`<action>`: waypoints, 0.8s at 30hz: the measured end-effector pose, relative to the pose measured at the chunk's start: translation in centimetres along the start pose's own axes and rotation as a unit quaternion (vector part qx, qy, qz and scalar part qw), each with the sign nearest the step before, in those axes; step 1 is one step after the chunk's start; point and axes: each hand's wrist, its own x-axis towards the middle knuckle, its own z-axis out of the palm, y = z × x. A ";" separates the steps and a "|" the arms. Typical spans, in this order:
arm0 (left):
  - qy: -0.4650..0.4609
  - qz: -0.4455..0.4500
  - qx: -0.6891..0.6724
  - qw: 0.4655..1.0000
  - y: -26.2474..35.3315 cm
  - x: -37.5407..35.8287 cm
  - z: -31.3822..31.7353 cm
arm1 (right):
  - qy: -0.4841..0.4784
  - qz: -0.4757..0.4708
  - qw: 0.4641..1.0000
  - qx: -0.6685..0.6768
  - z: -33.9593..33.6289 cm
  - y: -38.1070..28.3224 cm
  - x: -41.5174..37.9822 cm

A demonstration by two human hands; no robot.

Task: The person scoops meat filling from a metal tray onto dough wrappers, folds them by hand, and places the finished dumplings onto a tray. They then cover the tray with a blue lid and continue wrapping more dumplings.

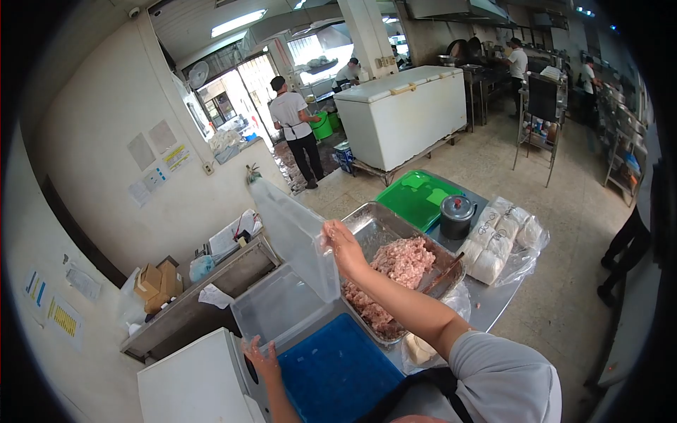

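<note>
My right hand [341, 247] grips the edge of a clear plastic tub or lid [285, 211], raised and tilted on its side. Below it lies another clear plastic container [264, 302], beside a blue cutting board [337, 370]. My left hand [262, 359] is at the container's near corner, fingers apart and holding nothing. Under my right forearm sits a steel tray [367, 218] with a mound of raw ground meat [405, 262]. A brown stick-like handle [444, 271] rests in the tray on the right.
Past the tray are a green cutting board [416, 194], a lidded metal pot [457, 215] and bagged white packages [493, 243]. A white chest freezer [402, 116] stands ahead. One person [295, 123] holds a green bucket; others work farther back. A white box-shaped unit [190, 384] stands at left.
</note>
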 end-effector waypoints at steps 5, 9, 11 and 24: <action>-0.090 -0.036 0.024 0.995 -2.4 -1.2 3.5 | -0.076 -0.037 0.996 -0.027 4.6 -6.0 -3.1; -0.017 -0.219 -0.209 0.953 -5.7 -0.3 1.2 | -0.180 -0.001 0.975 -0.130 3.8 -8.3 -7.5; 0.044 -0.379 -0.389 0.839 -5.1 -1.5 -1.2 | -0.267 -0.022 0.943 -0.199 1.3 -8.2 -10.3; -0.028 -0.361 -0.418 0.833 3.8 -14.5 -10.6 | -0.514 -0.051 0.796 -0.316 -4.8 -8.7 -19.6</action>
